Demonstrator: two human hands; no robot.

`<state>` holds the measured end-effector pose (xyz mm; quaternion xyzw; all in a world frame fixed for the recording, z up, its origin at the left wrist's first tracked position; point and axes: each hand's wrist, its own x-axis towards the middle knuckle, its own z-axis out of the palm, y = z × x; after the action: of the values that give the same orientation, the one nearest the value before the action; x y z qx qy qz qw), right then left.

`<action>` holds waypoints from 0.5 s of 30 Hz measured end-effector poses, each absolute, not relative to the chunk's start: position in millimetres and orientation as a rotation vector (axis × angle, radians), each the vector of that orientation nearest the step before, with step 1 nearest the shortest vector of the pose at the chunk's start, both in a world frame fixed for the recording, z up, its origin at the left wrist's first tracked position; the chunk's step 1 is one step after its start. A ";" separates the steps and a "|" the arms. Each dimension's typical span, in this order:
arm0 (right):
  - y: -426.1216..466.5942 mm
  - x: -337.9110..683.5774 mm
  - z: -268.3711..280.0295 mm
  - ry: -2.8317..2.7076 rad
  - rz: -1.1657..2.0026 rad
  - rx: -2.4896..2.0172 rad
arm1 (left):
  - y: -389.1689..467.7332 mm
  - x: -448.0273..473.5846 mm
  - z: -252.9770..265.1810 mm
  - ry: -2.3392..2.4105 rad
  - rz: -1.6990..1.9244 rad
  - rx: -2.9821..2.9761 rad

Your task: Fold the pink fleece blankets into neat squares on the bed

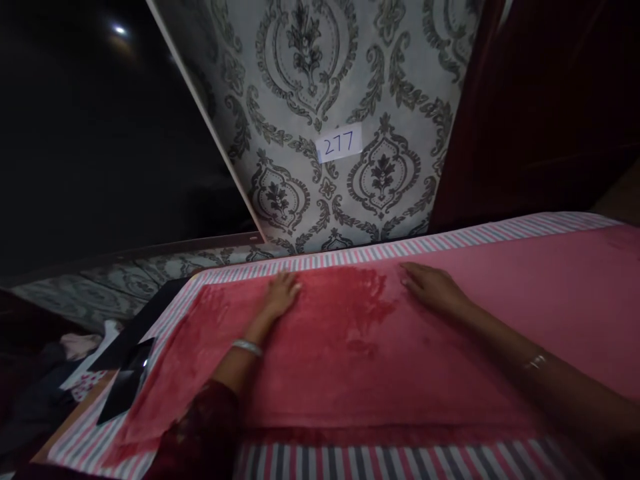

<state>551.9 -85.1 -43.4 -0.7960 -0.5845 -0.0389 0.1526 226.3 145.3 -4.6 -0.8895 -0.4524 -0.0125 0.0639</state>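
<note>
A large red plush cloth [320, 373] lies spread over a striped sheet [380, 463], with darker brushed patches on its left half. My left hand [283, 293] rests on the cloth's far left part, fingers spread and pointing at the far edge. Near the middle of that far edge, my right hand [433, 285] touches the cloth with its palm turned inward. Its fingers are stretched out together, slightly blurred, and nothing shows in them. A silvery bangle circles each wrist.
A black phone-like object [127, 380] lies on the sheet's left side. Behind stands a patterned wall [330, 80] with a paper label [340, 142] reading 277. A large dark screen [100, 147] is at upper left, a dark red panel [530, 120] at right. Clothes [80, 347] lie lower left.
</note>
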 end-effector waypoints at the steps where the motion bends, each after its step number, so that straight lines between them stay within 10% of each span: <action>1: -79.5 552.7 -40.9 -1.652 -0.114 -2.318 | 132.7 252.8 -8.5 -1.233 -0.009 -2.795; 7: -64.2 548.1 -65.8 -1.679 -0.127 -2.442 | 73.1 362.9 -31.0 -0.536 -0.020 -3.269; 15: -71.3 564.4 -95.6 -1.721 -0.255 -2.307 | 153.7 260.5 -29.6 -1.035 0.071 -3.078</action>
<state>564.4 -71.3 -95.6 -0.7920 -0.5910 -0.0875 0.1257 260.5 153.7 -29.6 -0.9463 -0.3181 0.0217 -0.0533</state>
